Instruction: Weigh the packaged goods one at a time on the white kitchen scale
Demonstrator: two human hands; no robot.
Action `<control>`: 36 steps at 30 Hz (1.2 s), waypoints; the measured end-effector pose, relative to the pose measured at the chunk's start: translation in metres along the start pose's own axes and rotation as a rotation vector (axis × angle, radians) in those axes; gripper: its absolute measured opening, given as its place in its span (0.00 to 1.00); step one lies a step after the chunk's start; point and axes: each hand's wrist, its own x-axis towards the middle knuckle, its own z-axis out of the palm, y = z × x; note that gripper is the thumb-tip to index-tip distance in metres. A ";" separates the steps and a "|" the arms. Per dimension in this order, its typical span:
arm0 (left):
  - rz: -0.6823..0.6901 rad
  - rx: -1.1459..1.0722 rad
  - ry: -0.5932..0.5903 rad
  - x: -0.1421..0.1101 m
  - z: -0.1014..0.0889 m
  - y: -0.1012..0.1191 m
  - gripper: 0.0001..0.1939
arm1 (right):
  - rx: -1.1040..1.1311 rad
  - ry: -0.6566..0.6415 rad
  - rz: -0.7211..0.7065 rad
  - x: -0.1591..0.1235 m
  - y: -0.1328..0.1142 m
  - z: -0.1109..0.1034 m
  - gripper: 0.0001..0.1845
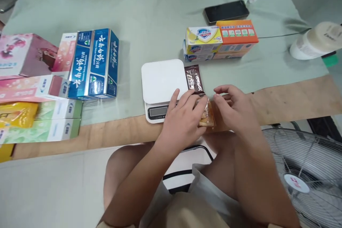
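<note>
My left hand [184, 119] lies with fingers spread over the front right corner of a white kitchen scale [164, 80], partly hiding its display. Its index finger and thumb touch a clear-wrapped snack packet [207, 115] with yellowish contents, at the table's front edge. Just behind that packet, a dark brown sachet [194, 78] lies against the scale's right side. To the right of the snack packet is my right hand [235, 108], its fingers loosely curled and slightly apart with nothing visible in them. The scale's platform bears nothing.
Toothpaste boxes [100, 64], a pink box [29, 55] and a yellow packet [18, 114] are grouped at left. Behind the scale stand soap boxes [204, 39], an orange box [236, 34] and a phone [226, 11]. A bottle [315, 41] and a fan [301, 171] are at right.
</note>
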 end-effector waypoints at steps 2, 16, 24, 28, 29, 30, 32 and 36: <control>0.001 -0.048 0.043 -0.001 -0.004 0.000 0.30 | 0.032 0.002 -0.022 -0.002 -0.002 -0.001 0.12; -0.153 -0.209 0.425 -0.020 -0.029 -0.099 0.46 | 0.083 0.012 -0.181 -0.014 -0.035 0.041 0.11; -0.298 -0.340 0.515 -0.043 -0.039 -0.100 0.18 | -0.178 0.030 -0.419 -0.019 -0.055 0.070 0.22; -0.257 -0.366 0.501 -0.049 -0.039 -0.097 0.19 | -0.240 -0.021 -0.469 -0.024 -0.068 0.092 0.23; -0.254 -0.384 0.489 -0.051 -0.039 -0.096 0.20 | -0.236 -0.036 -0.472 -0.025 -0.071 0.096 0.22; -0.247 -0.406 0.477 -0.052 -0.039 -0.094 0.19 | -0.228 -0.052 -0.473 -0.025 -0.074 0.100 0.21; -0.232 -0.460 0.453 -0.054 -0.040 -0.091 0.18 | -0.217 -0.067 -0.471 -0.026 -0.079 0.105 0.20; -0.232 -0.550 0.456 -0.061 -0.045 -0.086 0.16 | -0.199 0.006 -0.447 -0.025 -0.087 0.109 0.16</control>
